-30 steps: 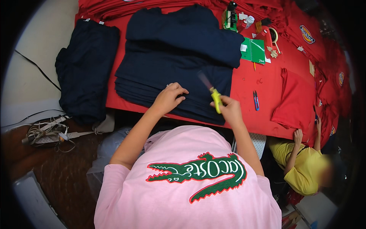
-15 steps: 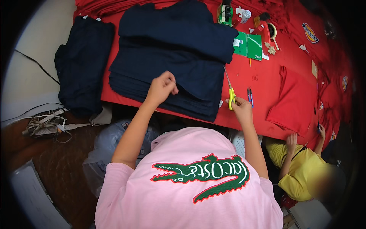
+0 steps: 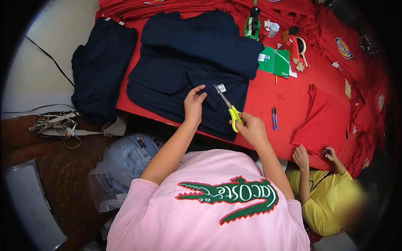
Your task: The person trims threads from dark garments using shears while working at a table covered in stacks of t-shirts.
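Observation:
My right hand [image 3: 253, 128] grips the yellow-handled scissors [image 3: 231, 113], their blades angled up and left over a stack of dark navy garments [image 3: 167, 94]. By the blade tips a small white label [image 3: 221, 88] shows against the navy cloth, where a layer is turned back. Over the same stack, left of the scissors, my left hand [image 3: 194, 105] is open, thumb and fingers apart, with nothing seen between them. Whether its fingertips touch the cloth I cannot tell.
Another navy pile [image 3: 102, 69] lies to the left. Beyond the scissors are blue thread snips [image 3: 274, 118], a green notebook [image 3: 281, 62], a tape dispenser [image 3: 252, 26] and a white bottle [image 3: 273, 30]. At right, a co-worker in yellow [image 3: 331, 201] handles red cloth [image 3: 322, 121].
The scissors in my right hand moved left from the stack's right edge to over it. My left hand shifted right and its fingers spread. A navy layer is now turned back, exposing the label.

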`<state>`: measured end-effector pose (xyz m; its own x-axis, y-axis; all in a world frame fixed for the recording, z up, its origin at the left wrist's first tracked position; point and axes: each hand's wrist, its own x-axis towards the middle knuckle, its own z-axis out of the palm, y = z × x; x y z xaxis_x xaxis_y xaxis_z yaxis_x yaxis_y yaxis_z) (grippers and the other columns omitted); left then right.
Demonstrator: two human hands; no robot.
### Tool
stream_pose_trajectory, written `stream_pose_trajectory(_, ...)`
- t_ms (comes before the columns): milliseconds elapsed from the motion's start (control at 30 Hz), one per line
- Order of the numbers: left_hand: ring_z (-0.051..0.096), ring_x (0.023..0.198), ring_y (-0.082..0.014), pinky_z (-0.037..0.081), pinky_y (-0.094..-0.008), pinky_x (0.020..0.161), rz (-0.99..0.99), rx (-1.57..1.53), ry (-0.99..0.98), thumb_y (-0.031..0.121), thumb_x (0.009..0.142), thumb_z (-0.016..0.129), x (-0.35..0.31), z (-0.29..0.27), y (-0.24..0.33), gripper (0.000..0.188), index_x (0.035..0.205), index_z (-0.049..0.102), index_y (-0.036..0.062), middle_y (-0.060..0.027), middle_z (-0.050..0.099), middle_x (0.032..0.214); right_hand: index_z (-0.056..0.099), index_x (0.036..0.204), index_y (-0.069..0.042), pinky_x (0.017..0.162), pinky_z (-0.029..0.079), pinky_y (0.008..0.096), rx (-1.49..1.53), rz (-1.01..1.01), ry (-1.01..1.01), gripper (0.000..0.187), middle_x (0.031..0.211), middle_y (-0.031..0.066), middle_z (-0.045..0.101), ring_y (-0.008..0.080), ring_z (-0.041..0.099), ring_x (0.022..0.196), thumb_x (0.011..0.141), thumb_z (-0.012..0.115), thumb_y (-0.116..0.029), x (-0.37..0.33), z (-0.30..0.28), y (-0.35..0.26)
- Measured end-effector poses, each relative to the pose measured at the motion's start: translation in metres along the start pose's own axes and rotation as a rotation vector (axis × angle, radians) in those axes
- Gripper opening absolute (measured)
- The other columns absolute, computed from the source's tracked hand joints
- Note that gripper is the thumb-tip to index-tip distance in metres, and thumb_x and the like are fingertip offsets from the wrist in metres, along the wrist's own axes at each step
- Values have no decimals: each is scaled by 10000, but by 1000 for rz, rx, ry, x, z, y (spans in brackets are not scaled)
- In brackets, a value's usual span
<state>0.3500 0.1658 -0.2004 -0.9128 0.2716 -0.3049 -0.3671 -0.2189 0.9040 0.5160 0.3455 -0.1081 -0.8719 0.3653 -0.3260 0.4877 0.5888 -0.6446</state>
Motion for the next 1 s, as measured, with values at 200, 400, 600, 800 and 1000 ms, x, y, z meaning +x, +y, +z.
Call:
stream_pose_trajectory(200, 632, 1089, -103, 560, -235, 953, 246, 55, -149, -154, 944, 689, -25, 25, 53, 528, 1453, 636, -24, -42, 589, 1264, 711, 927, -47, 620, 514, 435, 69, -39, 63, 359, 690, 107, 666, 295, 684, 641, 857, 838, -376, -8, -12, -6)
stream_pose_trajectory(400, 638, 1151, -119, 579, -266, 1019, 324, 76, -203, -164, 934, 691, -38, 35, 66, 606, 1513, 575, -26, -54, 589, 1316, 649, 833, -63, 581, 476, 442, 47, -242, 142, 380, 635, 86, 603, 291, 639, 591, 834, 853, -384, 2, -14, -11)
stream_pose_trajectory(600, 633, 1167, -123, 585, -277, 1021, 363, 152, -222, -171, 937, 686, -48, 36, 75, 673, 1571, 515, -26, -48, 548, 1364, 645, 812, -67, 581, 476, 447, 9, -259, 81, 374, 611, 85, 593, 309, 628, 581, 826, 857, -375, 1, -18, -16)
stream_pose_trajectory(800, 631, 1166, -127, 586, -283, 1024, 353, 185, -229, -200, 911, 701, -37, 23, 70, 734, 1591, 503, -5, -47, 498, 1434, 652, 819, -62, 573, 468, 449, 45, -261, 131, 368, 607, 88, 591, 305, 613, 563, 827, 858, -367, -4, -19, -21)
stream_pose_trajectory(1000, 638, 1165, -141, 598, -279, 1001, 314, 83, -257, -215, 897, 703, -45, 33, 81, 832, 1647, 423, 11, -57, 474, 1516, 659, 830, -63, 581, 474, 441, 28, -225, 96, 360, 614, 88, 603, 299, 618, 568, 831, 857, -364, 3, -19, -32)
